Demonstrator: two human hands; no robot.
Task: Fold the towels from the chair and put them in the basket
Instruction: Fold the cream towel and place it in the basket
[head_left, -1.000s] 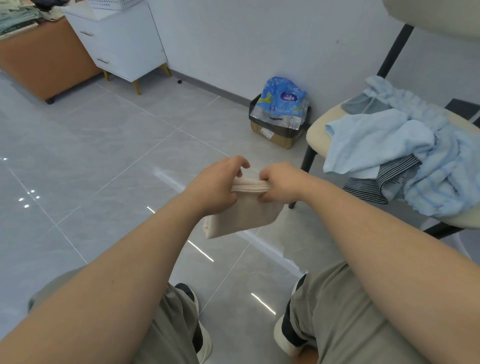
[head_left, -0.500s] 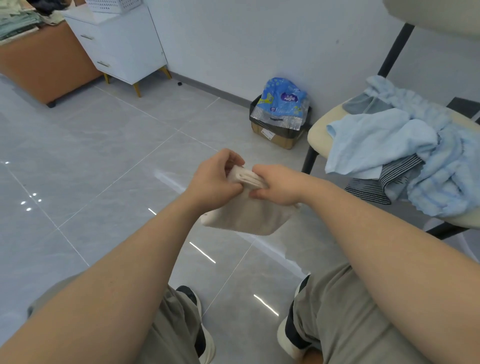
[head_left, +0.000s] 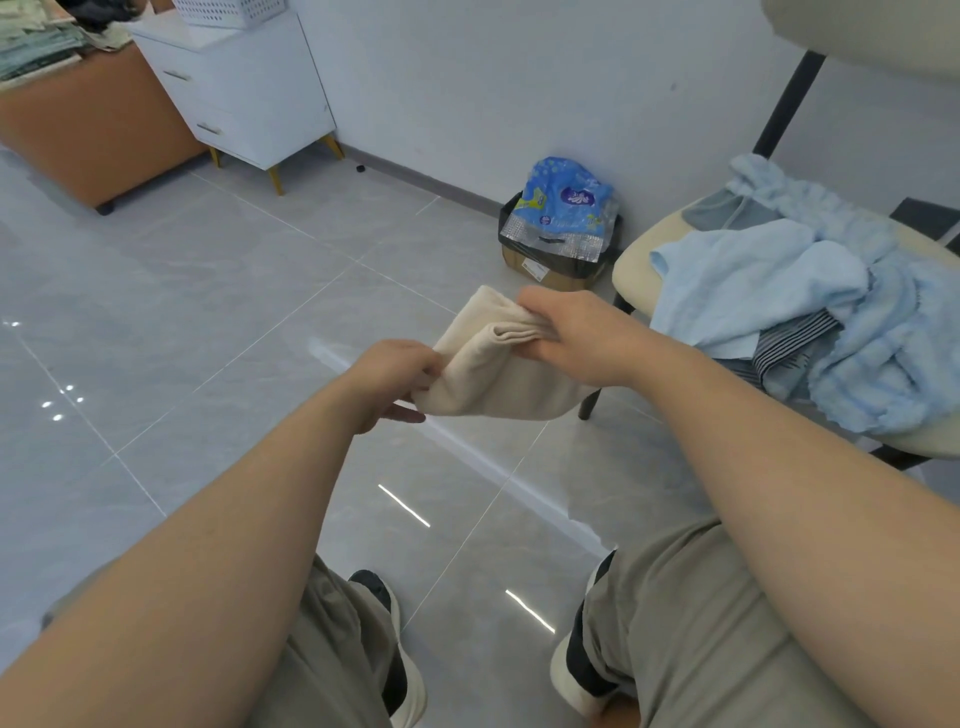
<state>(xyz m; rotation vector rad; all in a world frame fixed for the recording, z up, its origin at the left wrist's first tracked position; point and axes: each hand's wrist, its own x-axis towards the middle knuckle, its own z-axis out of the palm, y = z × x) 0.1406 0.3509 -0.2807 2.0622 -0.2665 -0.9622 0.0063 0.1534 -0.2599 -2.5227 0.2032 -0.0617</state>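
Little here can be read. The blue plastic package (head_left: 563, 218), standing just beyond the fingers (head_left: 530, 301) of the right hand (head_left: 576, 332), carries a purple oval badge (head_left: 575, 197) with white characters too blurred to make out. Near its left edge is a mark that may be an 8. The cardboard box (head_left: 571, 280) under the package bears a small white label (head_left: 535, 269), nearer the fingers, whose print is too small to read.

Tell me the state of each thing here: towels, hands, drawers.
Cream towel: folded over, held off the floor.
Left hand: pinches its lower corner.
Right hand: grips its folded edge.
Blue towels: unfolded, heaped on the chair.
Striped towel: crumpled, under them.
Drawers: shut.
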